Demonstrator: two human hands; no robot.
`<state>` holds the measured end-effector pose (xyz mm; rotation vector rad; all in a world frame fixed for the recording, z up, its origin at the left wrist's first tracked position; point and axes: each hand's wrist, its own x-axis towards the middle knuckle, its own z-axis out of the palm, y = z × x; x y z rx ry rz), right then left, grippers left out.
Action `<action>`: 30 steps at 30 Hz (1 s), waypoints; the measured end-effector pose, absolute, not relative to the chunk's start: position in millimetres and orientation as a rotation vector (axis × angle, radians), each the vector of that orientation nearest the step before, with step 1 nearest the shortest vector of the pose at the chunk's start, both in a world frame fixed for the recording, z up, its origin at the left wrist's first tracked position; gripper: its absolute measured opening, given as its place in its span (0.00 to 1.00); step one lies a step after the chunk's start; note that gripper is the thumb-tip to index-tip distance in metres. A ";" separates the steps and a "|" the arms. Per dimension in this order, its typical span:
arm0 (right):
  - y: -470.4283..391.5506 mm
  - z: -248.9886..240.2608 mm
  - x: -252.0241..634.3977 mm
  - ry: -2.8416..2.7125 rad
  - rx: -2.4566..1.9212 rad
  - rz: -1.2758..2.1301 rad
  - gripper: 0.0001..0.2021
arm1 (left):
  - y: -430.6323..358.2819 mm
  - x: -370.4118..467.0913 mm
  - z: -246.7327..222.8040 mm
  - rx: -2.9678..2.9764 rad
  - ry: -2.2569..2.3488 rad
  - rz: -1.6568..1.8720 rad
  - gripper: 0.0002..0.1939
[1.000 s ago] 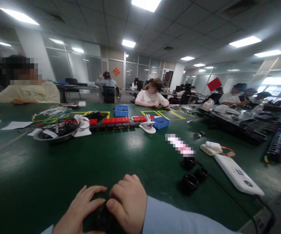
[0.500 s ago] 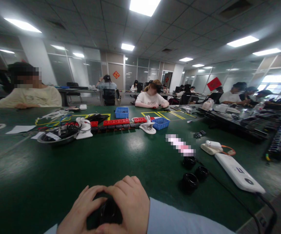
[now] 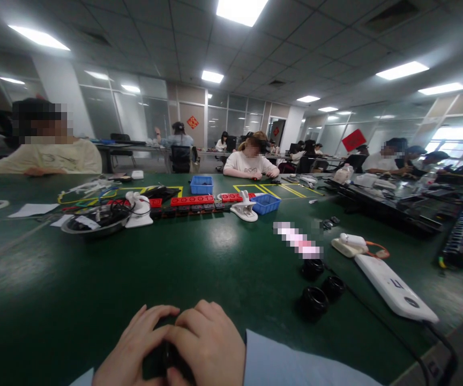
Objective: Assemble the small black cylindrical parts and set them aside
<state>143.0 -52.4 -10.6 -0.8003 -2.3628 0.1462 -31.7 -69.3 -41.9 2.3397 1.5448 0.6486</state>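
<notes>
At the near edge of the green table (image 3: 223, 279), both my hands are wrapped round a dark, glossy round part (image 3: 170, 355). My left hand (image 3: 133, 346) curves about its left side, with the thumb against it. Covering its top and right side is my right hand (image 3: 211, 343), fingers bent over it. Most of the part is hidden, so its exact kind does not show. To the right stand three black hollow cylindrical parts, one at the front (image 3: 314, 303), one beside it (image 3: 334, 288) and one behind (image 3: 312, 268).
Right of the cylinders lies a white power bank (image 3: 396, 287) with a black cable. Farther back are a red-and-black strip (image 3: 195, 201), a white clip (image 3: 244, 206), two blue bins (image 3: 201, 185) and a metal bowl (image 3: 95, 230) of cables. Several people sit around.
My right hand has turned a little further over the black part, which now shows less. Both hands otherwise stay in place at the near edge.
</notes>
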 end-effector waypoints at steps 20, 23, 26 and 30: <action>-48.1 -22.4 137.3 -2.635 -0.380 0.075 0.21 | -71.3 -28.6 -35.2 2.296 1.557 0.646 0.22; -46.3 -25.4 138.1 -2.631 -0.394 0.071 0.22 | -70.5 -29.0 -33.8 2.259 1.541 0.637 0.22; -44.2 -17.6 144.3 -2.589 -0.467 0.040 0.20 | -69.6 -28.9 -32.3 2.229 1.532 0.633 0.22; -41.9 1.8 155.4 -2.512 -0.682 0.020 0.17 | -68.8 -29.9 -34.0 2.232 1.527 0.644 0.20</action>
